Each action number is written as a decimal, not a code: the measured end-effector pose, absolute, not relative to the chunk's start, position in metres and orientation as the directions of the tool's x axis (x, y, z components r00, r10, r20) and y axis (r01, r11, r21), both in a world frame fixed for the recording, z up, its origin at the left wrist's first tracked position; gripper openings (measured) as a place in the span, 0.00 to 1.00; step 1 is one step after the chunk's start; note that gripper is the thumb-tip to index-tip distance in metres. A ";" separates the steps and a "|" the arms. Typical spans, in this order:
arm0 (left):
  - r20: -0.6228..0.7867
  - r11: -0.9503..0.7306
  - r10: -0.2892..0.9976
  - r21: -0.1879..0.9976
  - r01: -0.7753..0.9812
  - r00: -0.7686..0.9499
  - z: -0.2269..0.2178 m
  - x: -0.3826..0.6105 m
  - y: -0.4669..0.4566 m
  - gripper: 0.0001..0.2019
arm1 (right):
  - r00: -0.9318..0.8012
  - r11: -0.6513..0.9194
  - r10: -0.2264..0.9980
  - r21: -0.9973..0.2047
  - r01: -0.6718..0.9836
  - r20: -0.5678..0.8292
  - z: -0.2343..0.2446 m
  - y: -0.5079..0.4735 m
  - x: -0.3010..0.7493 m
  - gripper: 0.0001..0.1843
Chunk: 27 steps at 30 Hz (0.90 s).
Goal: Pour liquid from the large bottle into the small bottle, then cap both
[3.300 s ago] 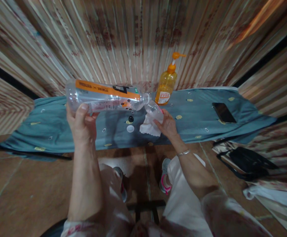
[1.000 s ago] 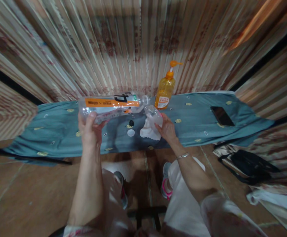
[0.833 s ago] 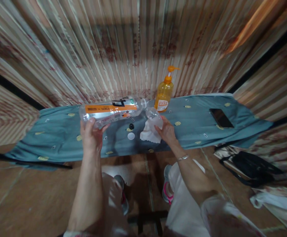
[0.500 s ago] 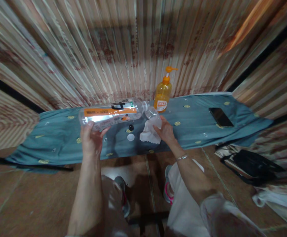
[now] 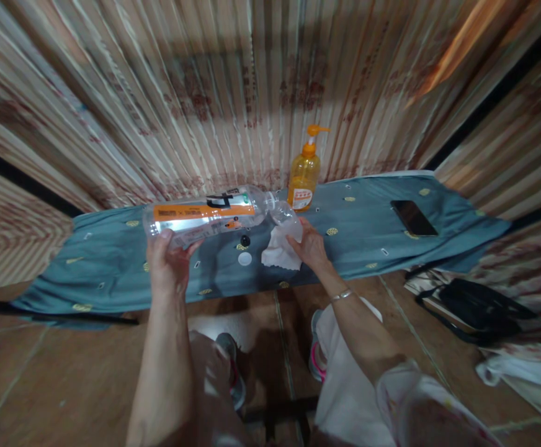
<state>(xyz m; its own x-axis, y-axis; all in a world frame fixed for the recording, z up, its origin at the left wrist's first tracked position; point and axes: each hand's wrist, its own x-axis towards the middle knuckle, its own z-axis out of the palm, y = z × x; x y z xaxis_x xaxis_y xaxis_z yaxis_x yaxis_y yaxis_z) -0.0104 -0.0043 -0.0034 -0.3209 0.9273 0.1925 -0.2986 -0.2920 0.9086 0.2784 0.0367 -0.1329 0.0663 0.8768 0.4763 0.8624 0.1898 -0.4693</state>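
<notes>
My left hand (image 5: 170, 257) is closed around the base end of a large clear plastic bottle (image 5: 196, 217) with an orange and silver label. The bottle lies nearly level, its neck pointing right and raised slightly. At its mouth is a small clear plastic container (image 5: 285, 214), gripped by my right hand (image 5: 311, 245). A white tissue or cloth (image 5: 278, 249) hangs beneath that container, by my right fingers. Whether the two mouths touch is hard to make out. Below the large bottle, a black cap (image 5: 245, 240) and a whitish round disc (image 5: 245, 259) lie on the cloth.
An orange pump bottle (image 5: 303, 180) stands behind my right hand. A black phone (image 5: 414, 218) lies farther right on the blue-green tablecloth (image 5: 363, 239). Striped curtains (image 5: 233, 99) hang behind and at both sides. A black bag (image 5: 478, 304) is at the lower right.
The whole view has shifted slightly. Both hands keep their hold on the bottle and the container, with almost no movement between them.
</notes>
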 end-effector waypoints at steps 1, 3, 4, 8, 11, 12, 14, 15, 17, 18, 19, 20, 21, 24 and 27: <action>0.193 -0.297 0.925 0.905 -0.304 -0.328 -0.002 -0.009 -0.005 0.19 | 0.064 0.192 0.878 -0.471 0.861 0.474 -0.133 0.037 0.279 0.30; 0.197 -0.307 0.921 0.898 -0.315 -0.337 0.001 -0.006 -0.006 0.21 | 0.061 0.195 0.878 -0.472 0.860 0.475 -0.133 0.037 0.280 0.30; 0.204 -0.315 0.918 0.895 -0.316 -0.340 0.002 -0.005 -0.006 0.22 | 0.060 0.196 0.876 -0.468 0.862 0.478 -0.133 0.037 0.281 0.31; 0.242 -0.357 0.899 0.887 -0.294 -0.364 0.007 -0.003 -0.007 0.24 | 0.043 0.200 0.873 -0.438 0.876 0.486 -0.134 0.037 0.282 0.33; 0.265 -0.385 0.887 0.877 -0.287 -0.379 0.010 -0.003 -0.007 0.24 | 0.042 0.200 0.870 -0.429 0.881 0.491 -0.135 0.037 0.283 0.33; 0.278 -0.398 0.882 0.873 -0.284 -0.380 0.011 -0.003 -0.007 0.24 | 0.043 0.200 0.868 -0.429 0.881 0.494 -0.135 0.037 0.283 0.34; 0.311 -0.431 0.868 0.858 -0.278 -0.387 0.014 -0.002 -0.007 0.23 | 0.043 0.202 0.866 -0.427 0.881 0.498 -0.136 0.037 0.283 0.34; 0.323 -0.447 0.859 0.851 -0.277 -0.396 0.015 -0.002 -0.007 0.23 | 0.044 0.201 0.866 -0.426 0.882 0.499 -0.137 0.038 0.284 0.34; 0.333 -0.472 0.842 0.835 -0.282 -0.424 0.016 -0.001 -0.007 0.23 | 0.047 0.199 0.865 -0.427 0.882 0.500 -0.137 0.038 0.284 0.34; 0.331 -0.478 0.837 0.830 -0.288 -0.436 0.017 -0.001 -0.007 0.23 | 0.049 0.198 0.864 -0.429 0.881 0.500 -0.137 0.038 0.284 0.34; 0.328 -0.480 0.835 0.827 -0.292 -0.443 0.017 -0.001 -0.006 0.23 | 0.052 0.195 0.865 -0.432 0.881 0.498 -0.137 0.038 0.285 0.34; 0.326 -0.482 0.833 0.825 -0.295 -0.447 0.018 0.000 -0.006 0.23 | 0.054 0.194 0.867 -0.435 0.879 0.495 -0.137 0.038 0.285 0.34; 0.325 -0.481 0.834 0.825 -0.298 -0.446 0.018 0.000 -0.006 0.23 | 0.053 0.193 0.870 -0.437 0.878 0.490 -0.137 0.038 0.285 0.34; 0.328 -0.479 0.839 0.825 -0.301 -0.435 0.019 0.000 -0.006 0.22 | 0.050 0.192 0.877 -0.445 0.875 0.478 -0.135 0.038 0.286 0.33; 0.343 -0.488 0.835 0.823 -0.291 -0.430 0.019 0.001 -0.006 0.22 | 0.056 0.185 0.880 -0.449 0.874 0.472 -0.134 0.037 0.285 0.33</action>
<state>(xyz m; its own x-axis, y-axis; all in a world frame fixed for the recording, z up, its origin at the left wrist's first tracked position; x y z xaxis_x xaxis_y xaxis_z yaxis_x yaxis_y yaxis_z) 0.0010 -0.0064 0.0190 -0.4305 0.8349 0.3431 -0.2905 -0.4880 0.8231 0.2852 0.0374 -0.1342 0.0559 0.8799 0.4718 0.8740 0.1854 -0.4493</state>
